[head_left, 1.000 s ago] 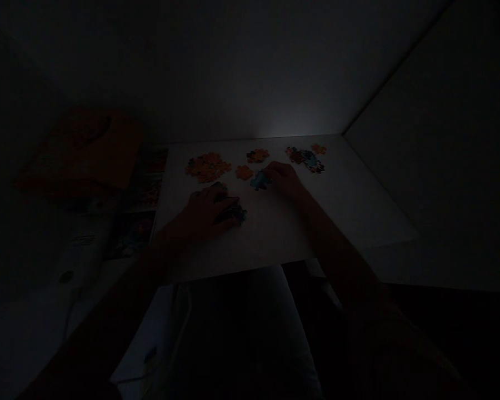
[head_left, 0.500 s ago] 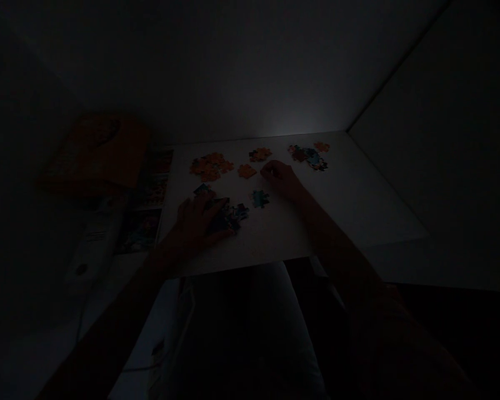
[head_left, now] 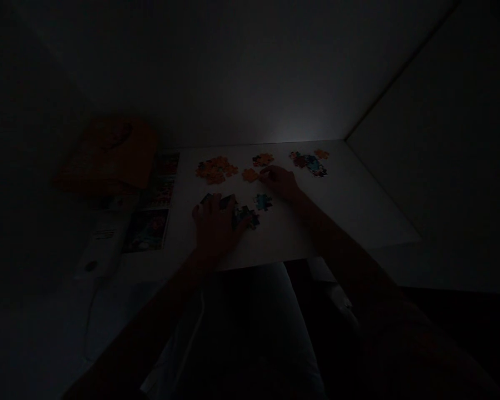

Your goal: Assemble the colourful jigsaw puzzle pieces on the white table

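The scene is very dark. My left hand [head_left: 216, 225] lies with fingers spread over a group of dark blue puzzle pieces [head_left: 246, 215], hiding part of it. My right hand [head_left: 282, 182] has its fingers curled into a pinch, the tips at the right edge of a loose orange puzzle piece [head_left: 250, 175]; whether anything is between them is hidden. A teal puzzle piece [head_left: 263, 201] sits between the hands. Behind my right hand is a small orange cluster of pieces [head_left: 263, 159].
On the white table [head_left: 350, 205], an orange pile of pieces [head_left: 215, 169] is at back left and a mixed pile [head_left: 310, 163] at back right. Picture sheets [head_left: 146, 229], an orange bag or box [head_left: 108, 155] and a white power strip [head_left: 102, 244] with a cord are left. Walls border the table.
My left hand has shifted right over the dark blue pieces, its fingers spread. My right hand's fingertips have come down and left to the loose orange piece's edge. The view has shifted slightly.
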A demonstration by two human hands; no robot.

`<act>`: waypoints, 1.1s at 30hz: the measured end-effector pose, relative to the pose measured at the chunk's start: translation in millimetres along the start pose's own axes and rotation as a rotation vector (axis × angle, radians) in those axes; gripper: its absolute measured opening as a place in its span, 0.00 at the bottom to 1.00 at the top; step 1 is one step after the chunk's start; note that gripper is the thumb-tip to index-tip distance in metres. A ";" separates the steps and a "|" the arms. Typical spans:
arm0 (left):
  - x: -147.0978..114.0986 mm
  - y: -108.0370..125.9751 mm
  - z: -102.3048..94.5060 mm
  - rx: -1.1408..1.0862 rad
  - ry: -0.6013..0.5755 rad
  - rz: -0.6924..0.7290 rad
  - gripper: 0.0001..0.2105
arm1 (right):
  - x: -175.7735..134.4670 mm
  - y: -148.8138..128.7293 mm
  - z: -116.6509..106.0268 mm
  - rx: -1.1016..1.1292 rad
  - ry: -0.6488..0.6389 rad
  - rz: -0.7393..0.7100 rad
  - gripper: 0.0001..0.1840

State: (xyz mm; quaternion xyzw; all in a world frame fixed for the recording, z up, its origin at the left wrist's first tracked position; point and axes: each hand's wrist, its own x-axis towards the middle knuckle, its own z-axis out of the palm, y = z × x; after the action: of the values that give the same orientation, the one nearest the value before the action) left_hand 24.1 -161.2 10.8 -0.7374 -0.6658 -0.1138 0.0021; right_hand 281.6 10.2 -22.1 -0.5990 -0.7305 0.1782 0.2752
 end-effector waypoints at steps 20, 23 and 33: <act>123.1 -94.9 29.2 -0.628 0.417 0.127 0.25 | 10.3 -1.9 17.5 0.097 -0.001 -0.042 0.33; 122.2 -88.2 24.8 -0.708 0.320 0.113 0.23 | 8.2 -3.4 21.6 0.335 -0.043 -0.112 0.36; 112.6 -62.2 17.2 -1.070 -0.088 0.308 0.33 | -1.0 -33.7 17.2 0.440 0.130 -0.637 0.11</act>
State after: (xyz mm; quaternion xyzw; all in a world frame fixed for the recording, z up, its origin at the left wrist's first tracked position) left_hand -24.4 -40.9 4.0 -0.7284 -0.3990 -0.4036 -0.3837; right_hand 245.0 3.1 -15.8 -0.2789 -0.8053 0.1980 0.4842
